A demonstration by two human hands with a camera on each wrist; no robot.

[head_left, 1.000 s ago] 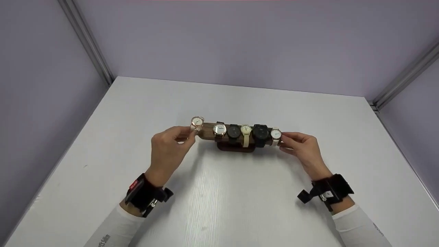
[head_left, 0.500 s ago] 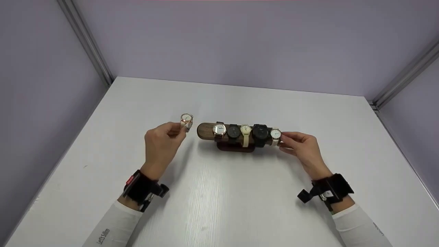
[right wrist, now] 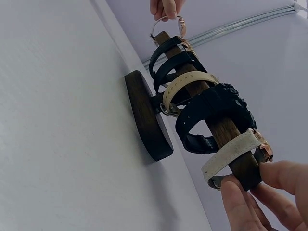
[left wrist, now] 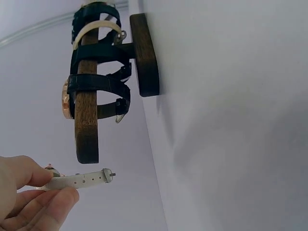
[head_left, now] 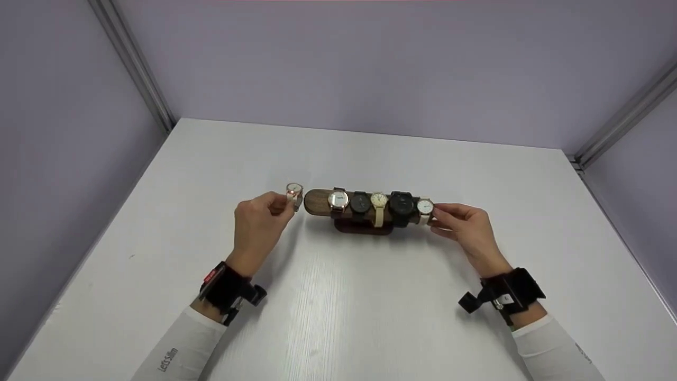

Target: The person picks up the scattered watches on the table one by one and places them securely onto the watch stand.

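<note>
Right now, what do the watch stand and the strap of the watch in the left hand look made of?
The watch stand looks like dark stained wood with a matte finish: grain streaks show along its bar in the left wrist view. The strap pinched in the left hand looks like pale leather or a leather-like synthetic, flat with punched holes; I cannot tell which.

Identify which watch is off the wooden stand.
The rose-gold, white-strapped watch pinched in the left hand, just beyond the wooden stand; the other five stay strapped around its bar.
</note>
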